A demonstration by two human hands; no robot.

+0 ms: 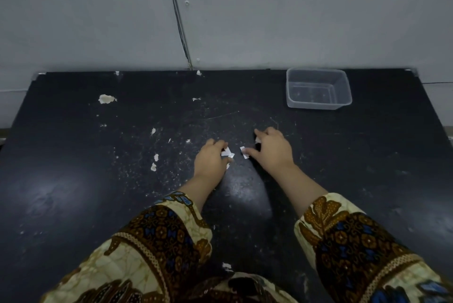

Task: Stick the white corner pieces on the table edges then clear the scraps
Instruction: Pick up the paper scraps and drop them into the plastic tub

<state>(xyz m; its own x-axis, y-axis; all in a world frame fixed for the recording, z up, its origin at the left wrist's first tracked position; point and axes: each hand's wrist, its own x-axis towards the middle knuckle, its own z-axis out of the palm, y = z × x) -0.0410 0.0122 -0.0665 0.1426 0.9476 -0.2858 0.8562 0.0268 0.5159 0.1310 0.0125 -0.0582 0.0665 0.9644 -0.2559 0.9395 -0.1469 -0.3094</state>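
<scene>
A clear plastic container (pixel 318 104) is seen at the far right of the black worktop (pixel 73 180), well apart from the hands, and nothing is placed between it and them. At mid-worktop a white scrap (pixel 228 152) is pinched in the curled left-hand grip (pixel 210 158), while a second scrap (pixel 244 152) is touched by the thumb of the narrow right-hand grip (pixel 272 148); whether it is held cannot be told. The worktop is scratched and marked with pale chipped patches (pixel 106 98), and it is backed by a grey wall (pixel 294 8) down which a dark cable (pixel 179 21) is run.
</scene>
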